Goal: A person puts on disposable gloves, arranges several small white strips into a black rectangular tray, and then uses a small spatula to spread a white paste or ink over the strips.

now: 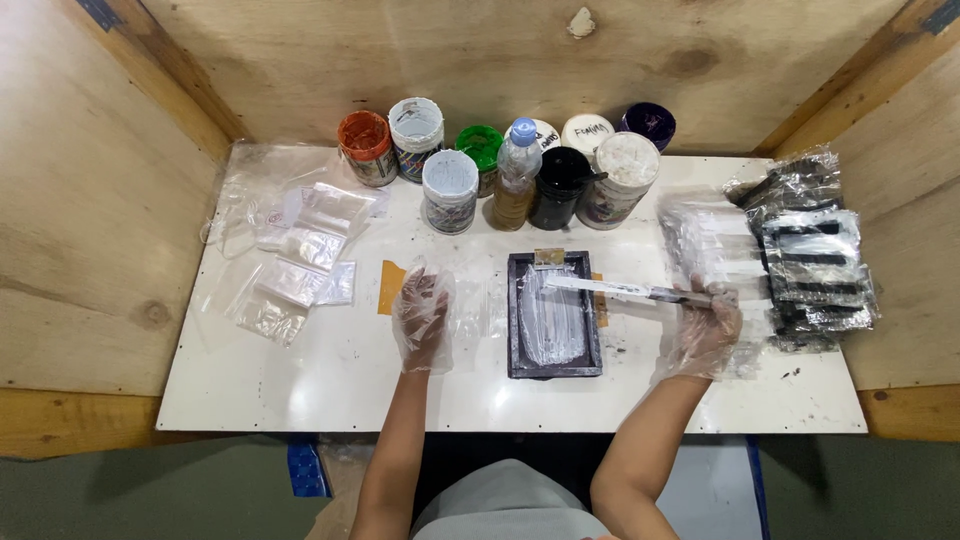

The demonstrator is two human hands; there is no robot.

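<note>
Gloved left hand (422,318) lies flat, fingers spread; gloved right hand (700,335) is closed in a grip, forearm angled inward.

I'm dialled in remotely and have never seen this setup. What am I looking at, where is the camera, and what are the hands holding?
There is one picture, from a camera on the person's head, looking down at a white table inside a plywood booth. No machine: two bare arms with thin clear plastic gloves. The right hand grips a long flat paint-smeared blade over a dark rectangular frame smeared white inside. The left hand rests on a small clear plastic bag. At the back stand open paint jars and a bottle. Clear bags lie left, printed packets right.
</note>
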